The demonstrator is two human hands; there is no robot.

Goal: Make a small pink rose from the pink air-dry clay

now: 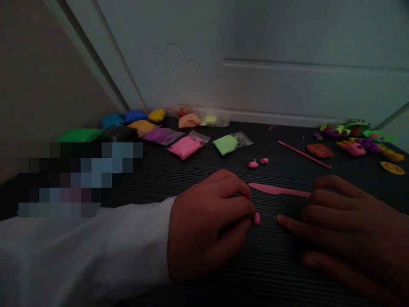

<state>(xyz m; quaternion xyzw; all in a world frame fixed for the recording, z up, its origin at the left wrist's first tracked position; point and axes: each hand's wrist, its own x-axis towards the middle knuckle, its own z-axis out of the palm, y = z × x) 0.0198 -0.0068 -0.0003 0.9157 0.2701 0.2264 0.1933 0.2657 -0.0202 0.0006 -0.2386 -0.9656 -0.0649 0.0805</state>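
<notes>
My left hand pinches a small pink clay rosebud between thumb and fingertips, just above or on the dark table. To its right, my right hand has its index finger stretched out, the tip touching a tiny bit of green clay. The other fingers are partly bent and the thumb stands apart. A pink plastic clay knife lies behind both hands, its handle end partly hidden by the right hand. Farther back rest two more pink rosebuds, one beside the other, with green bits on them.
Bags of coloured clay, including pink and light green, line the back left. At the right lie a thin pink stick tool, a reddish-brown clay piece and several colourful clay figures. A white panel rises behind.
</notes>
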